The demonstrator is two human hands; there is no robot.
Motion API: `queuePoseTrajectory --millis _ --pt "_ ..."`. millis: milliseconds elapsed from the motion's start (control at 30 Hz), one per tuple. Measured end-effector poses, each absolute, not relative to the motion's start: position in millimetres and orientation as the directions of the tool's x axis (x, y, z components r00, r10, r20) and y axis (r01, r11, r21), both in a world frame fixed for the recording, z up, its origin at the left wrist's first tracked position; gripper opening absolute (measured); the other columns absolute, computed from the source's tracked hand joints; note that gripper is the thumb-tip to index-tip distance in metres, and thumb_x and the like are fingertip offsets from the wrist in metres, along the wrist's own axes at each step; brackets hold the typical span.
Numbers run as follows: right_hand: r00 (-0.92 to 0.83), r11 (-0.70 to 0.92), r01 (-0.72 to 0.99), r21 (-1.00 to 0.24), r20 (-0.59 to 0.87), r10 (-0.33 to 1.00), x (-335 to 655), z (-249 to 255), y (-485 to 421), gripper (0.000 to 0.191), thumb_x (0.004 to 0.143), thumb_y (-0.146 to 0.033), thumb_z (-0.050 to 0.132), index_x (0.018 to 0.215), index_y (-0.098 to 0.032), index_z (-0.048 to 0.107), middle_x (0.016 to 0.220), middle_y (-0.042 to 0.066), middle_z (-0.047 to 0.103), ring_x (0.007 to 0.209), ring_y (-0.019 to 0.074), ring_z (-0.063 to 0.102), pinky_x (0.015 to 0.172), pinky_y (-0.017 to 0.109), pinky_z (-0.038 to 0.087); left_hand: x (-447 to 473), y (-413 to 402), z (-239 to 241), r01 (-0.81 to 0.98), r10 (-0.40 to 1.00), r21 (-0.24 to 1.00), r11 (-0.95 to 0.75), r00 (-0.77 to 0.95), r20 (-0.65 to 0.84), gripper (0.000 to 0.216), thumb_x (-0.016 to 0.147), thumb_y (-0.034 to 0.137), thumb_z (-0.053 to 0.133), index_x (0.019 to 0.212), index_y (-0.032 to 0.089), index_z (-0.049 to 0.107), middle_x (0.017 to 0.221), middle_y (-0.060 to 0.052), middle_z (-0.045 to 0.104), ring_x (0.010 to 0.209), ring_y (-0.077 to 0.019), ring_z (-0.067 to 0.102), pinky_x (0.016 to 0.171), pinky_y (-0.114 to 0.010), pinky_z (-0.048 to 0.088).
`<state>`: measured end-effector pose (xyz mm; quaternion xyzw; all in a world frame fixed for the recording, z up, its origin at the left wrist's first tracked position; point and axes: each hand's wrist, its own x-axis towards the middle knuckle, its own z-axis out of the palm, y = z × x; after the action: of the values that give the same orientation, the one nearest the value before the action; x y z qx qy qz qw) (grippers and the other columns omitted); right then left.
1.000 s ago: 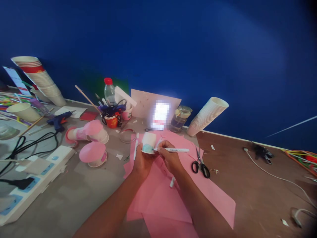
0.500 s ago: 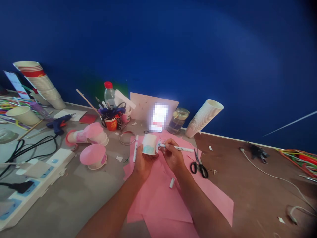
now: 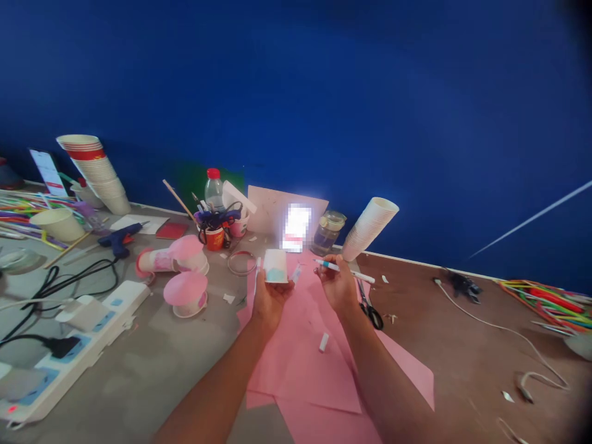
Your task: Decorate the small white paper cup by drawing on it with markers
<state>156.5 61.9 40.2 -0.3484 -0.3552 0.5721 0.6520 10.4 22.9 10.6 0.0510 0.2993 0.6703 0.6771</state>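
Observation:
My left hand [image 3: 269,303] grips a white paper cup [image 3: 276,262], rim down, with a pale blue patch coloured on its lower side. A short way to the right, my right hand [image 3: 339,285] holds a white marker [image 3: 363,275] with a blue tip end, its point toward the cup but apart from it. Beneath both hands lie sheets of pink paper [image 3: 314,382]. On that paper rests a small white marker cap [image 3: 324,342]. Black-handled scissors [image 3: 374,317] lie beside my right wrist, partly hidden by it.
Leaning stacks of paper cups stand right [image 3: 372,225] and left. A lit phone [image 3: 296,228] and a glass jar [image 3: 328,231] are behind the hands. To the left are pink-topped cup pieces [image 3: 185,290], a glue gun [image 3: 121,239] and a power strip [image 3: 87,351] with cables.
My right hand has drawn the marker away from the cup to the right. The cup stays in my left hand, now more upright. The whole view has shifted slightly.

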Motion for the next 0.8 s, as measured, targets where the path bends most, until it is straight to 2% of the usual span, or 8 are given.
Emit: queuePoseTrajectory --millis 133,300,400,500,567,633,700,800 --pt "0.137 0.128 -0.461 -0.878 0.072 0.988 169 44 62 0.029 0.070 -0.049 0.071 0.069 -0.022 0.062 0.063 -0.003 0.053 0.055 0.0106 0.045 0.060 0.030 0.045 8 26 9 -0.887 0.939 0.458 0.062 -0.105 -0.329 0.046 0.083 0.060 0.055 0.085 0.015 0.061 0.065 -0.005 0.067 0.061 -0.0192 0.068 0.068 -0.034 0.055" --pt "0.171 0.080 -0.379 -0.922 0.015 0.985 177 43 60 0.043 0.074 -0.063 0.061 0.068 -0.021 0.061 0.059 -0.002 0.053 0.049 0.0110 0.046 0.051 0.029 0.043 7 27 8 -0.880 0.938 0.472 0.053 -0.118 -0.327 0.045 0.084 0.059 0.054 0.086 0.015 0.061 0.064 -0.004 0.067 0.061 -0.0176 0.067 0.068 -0.033 0.055" --pt "0.166 0.041 -0.347 -0.937 -0.018 0.986 177 41 53 0.053 0.077 -0.071 0.051 0.069 -0.020 0.061 0.046 -0.006 0.043 0.037 0.0078 0.033 0.047 0.029 0.041 7 26 7 -0.875 0.939 0.480 0.070 -0.105 -0.328 0.047 0.086 0.060 0.049 0.086 0.014 0.061 0.064 -0.004 0.066 0.059 -0.0180 0.067 0.065 -0.033 0.054" --pt "0.166 0.020 -0.269 -0.963 -0.025 0.986 174 37 44 0.045 0.079 -0.065 0.054 0.076 -0.021 0.060 0.038 -0.013 0.028 0.034 0.0062 0.022 0.048 0.029 0.042 7 26 6 -0.878 0.938 0.474 0.063 -0.111 -0.330 0.046 0.086 0.059 0.049 0.087 0.014 0.060 0.064 -0.004 0.066 0.058 -0.0175 0.066 0.064 -0.033 0.054" --pt "0.154 0.034 -0.233 -0.972 -0.002 0.988 171 34 39 0.034 0.074 -0.053 0.066 0.084 -0.021 0.060 0.041 -0.013 0.033 0.036 0.0062 0.028 0.050 0.027 0.043 7 27 5 -0.883 0.935 0.466 0.056 -0.118 -0.336 0.045 0.085 0.059 0.052 0.087 0.015 0.060 0.065 -0.003 0.066 0.058 -0.0172 0.066 0.065 -0.033 0.054" --pt "0.122 0.037 -0.209 -0.977 0.011 0.992 169 29 35 0.033 0.069 -0.044 0.072 0.090 -0.021 0.061 0.049 -0.011 0.047 0.039 0.0059 0.034 0.050 0.026 0.042 8 27 4 -0.879 0.932 0.472 0.064 -0.116 -0.343 0.045 0.085 0.059 0.051 0.087 0.015 0.060 0.065 -0.003 0.066 0.057 -0.0174 0.066 0.063 -0.033 0.054" --pt "0.087 0.034 -0.178 -0.983 0.018 0.996 167 25 33 0.035 0.068 -0.040 0.071 0.094 -0.020 0.061 0.057 -0.007 0.056 0.041 0.0059 0.039 0.048 0.025 0.038 10 28 4 -0.869 0.933 0.489 0.069 -0.117 -0.341 0.046 0.086 0.059 0.048 0.086 0.015 0.060 0.063 -0.004 0.065 0.056 -0.0174 0.065 0.061 -0.031 0.053" --pt "0.045 0.039 -0.110 -0.993 0.034 0.998 165 19 30 0.036 0.072 -0.041 0.064 0.100 -0.018 0.061 0.052 -0.006 0.056 0.041 0.0085 0.041 0.043 0.023 0.028 11 28 4 -0.870 0.937 0.492 0.046 -0.133 -0.322 0.043 0.087 0.056 0.049 0.087 0.015 0.061 0.063 -0.003 0.065 0.054 -0.0159 0.064 0.061 -0.030 0.053"
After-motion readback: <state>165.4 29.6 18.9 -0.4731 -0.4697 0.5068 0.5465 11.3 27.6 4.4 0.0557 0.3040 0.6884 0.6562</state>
